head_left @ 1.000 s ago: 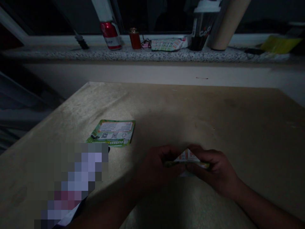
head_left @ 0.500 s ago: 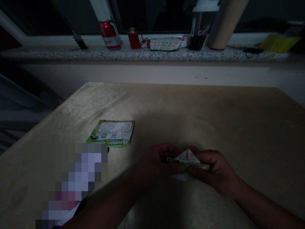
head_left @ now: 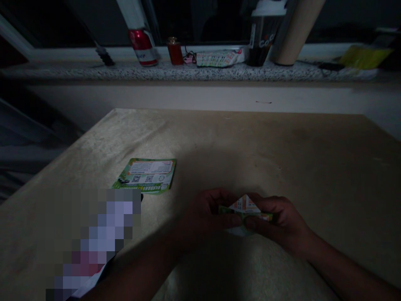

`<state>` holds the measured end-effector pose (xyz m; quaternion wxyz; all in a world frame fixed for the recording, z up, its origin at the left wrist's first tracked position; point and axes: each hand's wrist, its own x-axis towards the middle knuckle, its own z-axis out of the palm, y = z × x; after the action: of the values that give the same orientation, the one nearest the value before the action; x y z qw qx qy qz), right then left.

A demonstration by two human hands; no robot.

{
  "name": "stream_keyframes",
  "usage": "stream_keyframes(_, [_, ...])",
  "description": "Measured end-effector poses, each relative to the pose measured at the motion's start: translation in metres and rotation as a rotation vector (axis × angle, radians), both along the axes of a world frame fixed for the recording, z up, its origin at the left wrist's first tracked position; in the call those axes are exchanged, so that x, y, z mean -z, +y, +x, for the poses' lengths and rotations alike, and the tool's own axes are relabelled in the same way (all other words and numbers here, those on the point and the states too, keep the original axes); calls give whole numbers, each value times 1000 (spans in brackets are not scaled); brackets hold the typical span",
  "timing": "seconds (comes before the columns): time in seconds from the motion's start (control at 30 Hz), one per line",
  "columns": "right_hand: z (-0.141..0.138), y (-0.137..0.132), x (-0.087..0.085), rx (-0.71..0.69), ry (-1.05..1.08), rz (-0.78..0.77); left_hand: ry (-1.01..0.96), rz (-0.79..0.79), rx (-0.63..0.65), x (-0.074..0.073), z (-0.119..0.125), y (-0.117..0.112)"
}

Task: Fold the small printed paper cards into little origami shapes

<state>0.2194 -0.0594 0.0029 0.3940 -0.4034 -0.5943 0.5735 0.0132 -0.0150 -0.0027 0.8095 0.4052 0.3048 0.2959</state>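
A small folded paper [head_left: 246,205], with a white and orange printed peak and green edges, is held between my two hands above the near part of the table. My left hand [head_left: 216,211] grips its left side, thumb laid along the front. On the right side, my right hand [head_left: 275,219] pinches it, and the two thumb tips almost meet at the middle. Fingers hide much of the lower paper. To the left, a green printed leaflet or stack of leaflets [head_left: 147,173] with square codes lies flat on the table.
The beige table [head_left: 297,154] reaches back to a wall below a granite sill [head_left: 175,73]. On the sill stand a red can [head_left: 142,46], a red bottle [head_left: 175,52], a crumpled packet [head_left: 219,57], a dark cup [head_left: 261,39] and a cardboard tube [head_left: 294,37]. A blurred-out patch [head_left: 100,238] covers the near left.
The folded paper and both thumbs have shifted very slightly left. My grip looks the same, and the leaflets lie where they were.
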Motion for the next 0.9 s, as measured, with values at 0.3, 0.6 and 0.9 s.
stream_keyframes(0.3, [0,-2,2,26,-1,30,102,102,-29,-3,1,-2])
stream_keyframes(0.6, [2,-2,7,-3,160,-81,-6,65,-15,-7,-1,0])
stream_keyframes(0.9, [1,0,3,-87,292,-52,-100,-4,51,-7,-2,-1])
